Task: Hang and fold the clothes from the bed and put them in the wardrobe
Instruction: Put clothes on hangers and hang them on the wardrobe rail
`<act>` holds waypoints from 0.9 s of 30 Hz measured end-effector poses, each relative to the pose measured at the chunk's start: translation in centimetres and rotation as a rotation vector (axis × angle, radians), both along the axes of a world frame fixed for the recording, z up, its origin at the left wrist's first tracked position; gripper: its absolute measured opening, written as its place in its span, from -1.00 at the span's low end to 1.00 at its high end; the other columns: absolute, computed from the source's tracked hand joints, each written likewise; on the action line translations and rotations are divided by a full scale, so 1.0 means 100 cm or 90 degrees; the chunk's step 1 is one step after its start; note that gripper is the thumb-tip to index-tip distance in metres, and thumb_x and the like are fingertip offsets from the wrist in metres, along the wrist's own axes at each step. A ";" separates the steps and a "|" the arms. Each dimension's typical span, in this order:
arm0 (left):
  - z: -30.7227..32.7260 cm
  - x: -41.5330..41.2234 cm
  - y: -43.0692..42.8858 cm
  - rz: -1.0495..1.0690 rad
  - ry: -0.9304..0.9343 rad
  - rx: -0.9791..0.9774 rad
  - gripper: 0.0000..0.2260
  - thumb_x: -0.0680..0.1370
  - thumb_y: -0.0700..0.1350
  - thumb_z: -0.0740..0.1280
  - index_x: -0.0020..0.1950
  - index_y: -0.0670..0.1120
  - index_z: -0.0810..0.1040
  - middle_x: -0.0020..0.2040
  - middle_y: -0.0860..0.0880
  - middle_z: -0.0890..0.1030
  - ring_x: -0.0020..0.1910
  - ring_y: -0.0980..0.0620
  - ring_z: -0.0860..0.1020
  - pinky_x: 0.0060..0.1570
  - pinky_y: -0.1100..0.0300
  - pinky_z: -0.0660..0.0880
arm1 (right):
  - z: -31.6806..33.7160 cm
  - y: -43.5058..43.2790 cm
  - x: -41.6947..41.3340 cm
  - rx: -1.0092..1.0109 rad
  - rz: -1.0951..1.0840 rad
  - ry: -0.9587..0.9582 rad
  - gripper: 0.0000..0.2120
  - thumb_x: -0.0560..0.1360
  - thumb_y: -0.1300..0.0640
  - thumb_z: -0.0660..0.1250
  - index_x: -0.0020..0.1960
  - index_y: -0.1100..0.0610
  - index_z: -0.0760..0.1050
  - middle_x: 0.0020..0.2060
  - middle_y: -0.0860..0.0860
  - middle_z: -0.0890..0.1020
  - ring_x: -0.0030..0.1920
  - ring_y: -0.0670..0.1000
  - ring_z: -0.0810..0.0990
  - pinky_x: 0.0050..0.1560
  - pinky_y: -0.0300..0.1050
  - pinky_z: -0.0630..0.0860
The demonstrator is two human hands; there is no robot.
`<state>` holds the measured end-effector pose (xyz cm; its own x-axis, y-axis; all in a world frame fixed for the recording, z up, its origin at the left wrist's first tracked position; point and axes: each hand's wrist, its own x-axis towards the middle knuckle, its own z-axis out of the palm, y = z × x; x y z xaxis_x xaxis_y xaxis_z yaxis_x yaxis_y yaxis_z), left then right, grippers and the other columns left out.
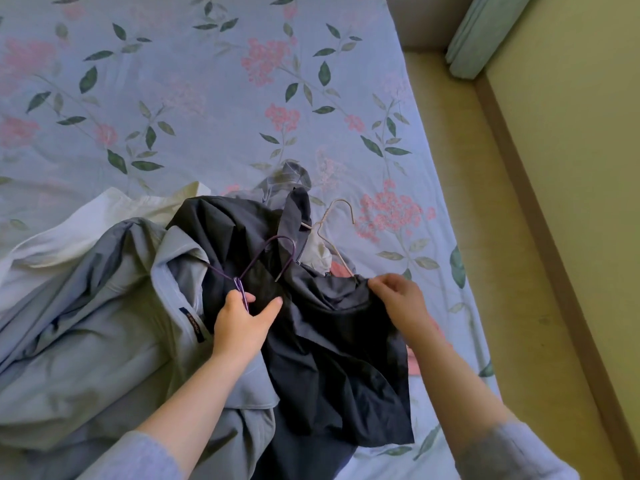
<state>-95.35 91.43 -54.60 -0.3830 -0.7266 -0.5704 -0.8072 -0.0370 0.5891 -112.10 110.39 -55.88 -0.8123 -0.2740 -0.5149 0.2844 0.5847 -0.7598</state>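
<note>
Dark garment (332, 344) at lower centre of the frame, its edge pinched by the right hand (398, 299), while the left hand (242, 323) grips a purple hanger (263, 261), over grey clothes (104, 323) on the floral bed (207, 98).

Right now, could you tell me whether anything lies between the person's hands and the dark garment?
Nothing does: the left hand holds the purple hanger on the dark garment, and the right hand already pinches its edge.
</note>
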 end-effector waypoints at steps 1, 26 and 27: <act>-0.001 -0.001 0.000 0.001 0.001 0.003 -0.58 0.43 0.17 0.45 0.04 -0.09 0.42 -0.01 -0.15 0.58 -0.07 -0.19 0.59 0.05 -0.04 0.52 | 0.000 -0.003 -0.007 -0.051 -0.055 -0.055 -0.83 0.53 0.12 0.39 -0.20 0.17 0.59 -0.33 0.06 0.61 -0.23 0.01 0.55 -0.14 -0.11 0.46; 0.046 0.046 -0.019 0.156 0.150 0.107 -0.81 0.59 0.06 0.28 -0.09 -0.04 0.49 -0.41 -0.06 0.48 -0.46 0.09 0.51 -0.34 0.08 0.54 | 0.072 -0.057 0.059 -0.092 0.150 -0.054 -0.68 0.62 -0.01 0.23 -0.22 0.16 0.39 -0.53 -0.16 0.23 -0.51 -0.17 0.20 -0.49 -0.38 0.17; 0.058 0.049 -0.020 0.168 0.171 0.113 -0.83 0.60 0.05 0.28 -0.10 -0.03 0.49 -0.37 -0.06 0.48 -0.48 0.08 0.48 -0.38 0.11 0.50 | 0.086 -0.062 0.064 -0.096 0.157 -0.051 -0.67 0.63 -0.02 0.21 -0.22 0.16 0.36 -0.52 -0.15 0.21 -0.52 -0.16 0.18 -0.49 -0.36 0.15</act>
